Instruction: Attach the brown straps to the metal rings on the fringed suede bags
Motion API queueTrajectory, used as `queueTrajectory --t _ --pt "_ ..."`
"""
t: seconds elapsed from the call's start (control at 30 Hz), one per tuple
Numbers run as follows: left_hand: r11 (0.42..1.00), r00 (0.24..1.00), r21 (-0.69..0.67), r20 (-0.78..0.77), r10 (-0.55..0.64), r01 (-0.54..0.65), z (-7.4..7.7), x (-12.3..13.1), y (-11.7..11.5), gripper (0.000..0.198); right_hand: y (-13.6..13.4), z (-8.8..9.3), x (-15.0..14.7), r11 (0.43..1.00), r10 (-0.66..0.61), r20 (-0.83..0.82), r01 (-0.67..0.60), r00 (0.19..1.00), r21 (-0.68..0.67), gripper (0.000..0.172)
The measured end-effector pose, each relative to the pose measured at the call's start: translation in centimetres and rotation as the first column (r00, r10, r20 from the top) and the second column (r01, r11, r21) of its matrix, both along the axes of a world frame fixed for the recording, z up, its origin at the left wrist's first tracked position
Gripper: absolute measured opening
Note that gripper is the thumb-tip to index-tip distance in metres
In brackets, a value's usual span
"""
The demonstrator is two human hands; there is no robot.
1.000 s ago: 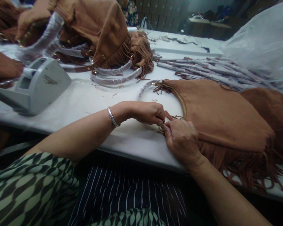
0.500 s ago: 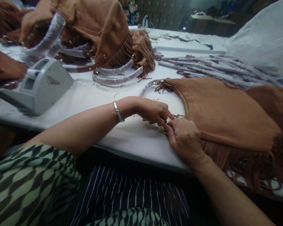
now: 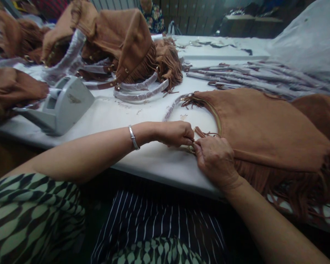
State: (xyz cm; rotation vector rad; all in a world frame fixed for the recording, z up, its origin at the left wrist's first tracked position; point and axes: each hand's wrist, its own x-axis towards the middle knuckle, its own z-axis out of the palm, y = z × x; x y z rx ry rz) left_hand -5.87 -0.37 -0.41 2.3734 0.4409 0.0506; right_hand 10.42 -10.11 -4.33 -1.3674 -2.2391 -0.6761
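A tan suede fringed bag (image 3: 261, 128) lies flat on the white table (image 3: 154, 161), its gold zipper curving along the near-left edge. My left hand (image 3: 174, 132) is pinched closed on a small brown strap end at the bag's near corner. Touching it from the right, my right hand (image 3: 216, 159) is closed on the same corner, where a gold metal ring (image 3: 191, 149) peeks out between the fingers. A handle wrapped in clear plastic (image 3: 172, 108) arcs from the bag's top toward my hands. Fringe (image 3: 297, 190) hangs over the table's front edge.
A grey tape dispenser (image 3: 62, 104) stands at the left. Behind it is a heap of tan fringed bags (image 3: 121, 40) with plastic-wrapped handles. Several wrapped straps (image 3: 250, 79) lie at the back right beside a white plastic sheet (image 3: 308, 40). Another tan bag (image 3: 8, 90) sits far left.
Both hands have stayed pinched at the bag's corner, with only small finger shifts. The view has drifted a little, so the dispenser and bag heap sit further right.
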Motion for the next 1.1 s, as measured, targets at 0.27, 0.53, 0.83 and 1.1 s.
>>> queueTrajectory --t 0.27,0.53,0.83,1.1 --pt "0.987 0.997 -0.157 0.066 0.030 -0.020 -0.5 -0.3 -0.8 0.016 0.0 -0.1 0.2 0.999 -0.037 0.015 0.037 0.999 -0.023 0.020" --pt "0.917 0.998 -0.399 0.061 0.016 0.010 -0.8 -0.9 -0.5 0.017 -0.1 -0.2 0.0 0.999 -0.014 0.002 0.014 1.000 0.033 0.018" --pt "0.978 0.955 -0.073 0.214 0.206 -0.195 -2.0 -0.8 -2.1 0.019 0.3 2.3 0.8 0.915 -0.005 -0.276 -0.107 0.961 -0.389 0.029" --pt "0.949 0.869 -0.053 0.390 0.306 -0.311 1.3 0.5 -1.3 0.020 4.8 9.2 4.0 0.240 -0.315 -0.594 -0.543 0.740 -0.805 0.034"
